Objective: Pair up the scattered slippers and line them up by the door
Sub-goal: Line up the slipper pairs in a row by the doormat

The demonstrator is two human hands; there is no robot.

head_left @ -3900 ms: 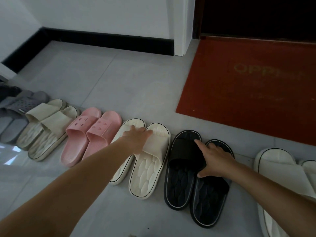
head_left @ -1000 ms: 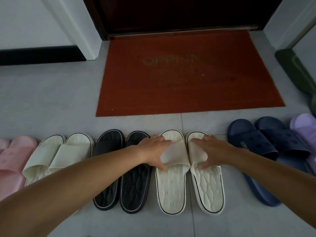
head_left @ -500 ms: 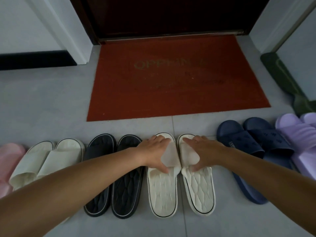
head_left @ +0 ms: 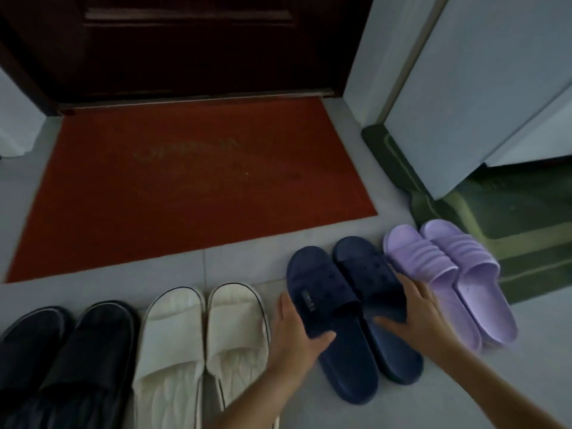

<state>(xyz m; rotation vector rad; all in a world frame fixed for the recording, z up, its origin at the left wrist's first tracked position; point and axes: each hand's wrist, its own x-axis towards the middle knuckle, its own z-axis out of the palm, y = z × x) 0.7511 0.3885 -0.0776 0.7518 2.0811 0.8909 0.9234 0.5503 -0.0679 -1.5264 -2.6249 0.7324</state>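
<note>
A row of slipper pairs lies on the grey floor before the dark door (head_left: 185, 44). A navy pair sits angled, toes pointing up-left. My left hand (head_left: 294, 329) grips the strap of the left navy slipper (head_left: 322, 292), thumb under the strap's rear edge. My right hand (head_left: 418, 317) grips the strap of the right navy slipper (head_left: 371, 274). A cream pair (head_left: 201, 329) lies to their left, a black pair (head_left: 68, 345) further left. A lilac pair (head_left: 448, 274) lies to the right, touching the navy pair.
A red doormat (head_left: 185, 187) lies between the slipper row and the door. A dark green mat (head_left: 495, 218) sits at the right beneath a pale open door panel (head_left: 479, 103), just behind the lilac pair.
Both hands have left the cream pair and moved right onto the navy pair. The view has swung to the right; the pink and the leftmost cream slippers are out of sight.
</note>
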